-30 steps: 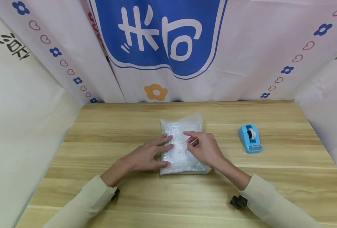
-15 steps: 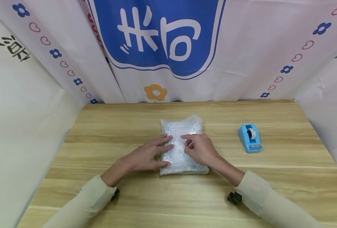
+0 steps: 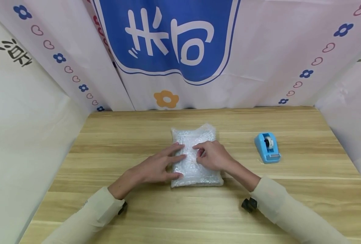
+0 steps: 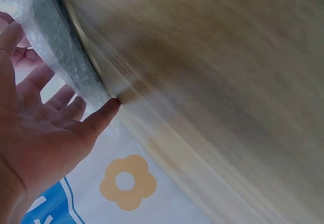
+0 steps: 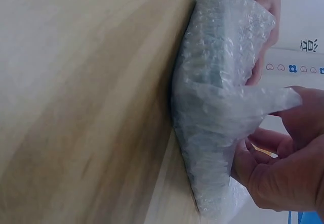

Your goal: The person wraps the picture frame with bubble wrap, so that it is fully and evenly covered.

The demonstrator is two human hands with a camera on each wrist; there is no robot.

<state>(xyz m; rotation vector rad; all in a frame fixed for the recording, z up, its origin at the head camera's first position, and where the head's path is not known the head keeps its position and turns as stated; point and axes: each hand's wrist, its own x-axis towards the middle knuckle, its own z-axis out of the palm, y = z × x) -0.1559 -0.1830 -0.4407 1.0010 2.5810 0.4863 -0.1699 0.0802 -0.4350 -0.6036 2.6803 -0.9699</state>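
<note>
A flat parcel in clear bubble wrap point(image 3: 195, 173) lies on the wooden table, with something flat and greyish inside that I cannot make out. My left hand point(image 3: 160, 166) rests on its left side, fingers spread and fairly straight, the thumb by the near left edge. Over the parcel's middle, my right hand point(image 3: 214, 156) has its thumb and curled fingers on the upper layer of wrap. The right hand covers part of the wrap's right side in the head view. A loose corner of bubble wrap point(image 5: 276, 100) stands up in the right wrist view.
A blue tape dispenser point(image 3: 267, 147) with a small roll stands on the wooden table point(image 3: 137, 132), right of the parcel. A printed cloth point(image 3: 260, 51) hangs along the back edge. White cloth sides point(image 3: 24, 135) flank the table.
My right hand has shifted slightly left, and the wrap's upper layer and right edge now lie flatter and further in. My left hand has stayed in place.
</note>
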